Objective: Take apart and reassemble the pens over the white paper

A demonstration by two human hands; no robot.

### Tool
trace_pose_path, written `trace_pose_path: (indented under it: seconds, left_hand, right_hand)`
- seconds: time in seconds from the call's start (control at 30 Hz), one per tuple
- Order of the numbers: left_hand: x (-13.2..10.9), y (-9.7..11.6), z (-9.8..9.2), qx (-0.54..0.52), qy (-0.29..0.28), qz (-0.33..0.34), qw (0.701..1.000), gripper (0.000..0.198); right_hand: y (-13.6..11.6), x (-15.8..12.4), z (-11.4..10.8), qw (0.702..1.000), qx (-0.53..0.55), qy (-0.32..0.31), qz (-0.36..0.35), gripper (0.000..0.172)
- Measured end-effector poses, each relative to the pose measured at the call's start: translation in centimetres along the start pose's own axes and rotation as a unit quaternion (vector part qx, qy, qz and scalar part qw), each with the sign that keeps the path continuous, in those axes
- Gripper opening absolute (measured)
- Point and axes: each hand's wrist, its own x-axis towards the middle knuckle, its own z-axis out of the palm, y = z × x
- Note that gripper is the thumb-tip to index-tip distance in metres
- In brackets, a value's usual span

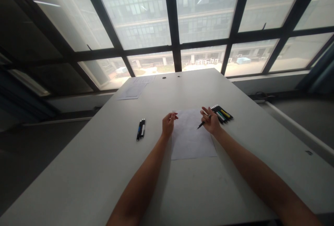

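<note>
Head view: right hand [212, 123] grips black pen [200, 125], tip over paper [193, 146] on tabletop [188, 191]. Left hand [167, 125] half-curled at paper's left edge; I cannot tell if pinching anything. Paper might skid if pressed lightly; right hand might scatter pen row [224, 114] just beside.

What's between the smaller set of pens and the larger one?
In the head view: the left hand, the sheet of paper, then the right hand holding a pen.

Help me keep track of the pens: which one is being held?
The dark pen in the right hand, its tip over the white sheet. The other visible pens lie on the table in two groups.
</note>
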Motion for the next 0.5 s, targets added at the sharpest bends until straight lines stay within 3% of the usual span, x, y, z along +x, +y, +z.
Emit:
trace_pose_path:
  seconds: [0.1,0.23,0.37,0.5]
  left_hand:
    - [0.0,-0.1,0.1,0.030,-0.013,0.001,0.999,0.032]
    - [0.0,-0.7,0.3,0.094,-0.049,0.006,0.994,0.023]
    - [0.2,-1.6,0.5,0.161,-0.113,0.074,0.978,0.026]
    - [0.2,-2.4,0.6,0.197,-0.154,0.112,0.962,0.032]
  right_hand:
    - [0.3,0.2,-0.2,0.997,-0.064,0.029,-0.014,0.020]
    - [0.5,0.0,-0.2,0.989,-0.140,0.017,-0.037,0.047]
    - [0.7,-0.3,0.1,0.979,-0.200,0.016,-0.038,0.071]
    - [0.9,-0.4,0.5,0.978,-0.206,0.013,-0.015,0.073]
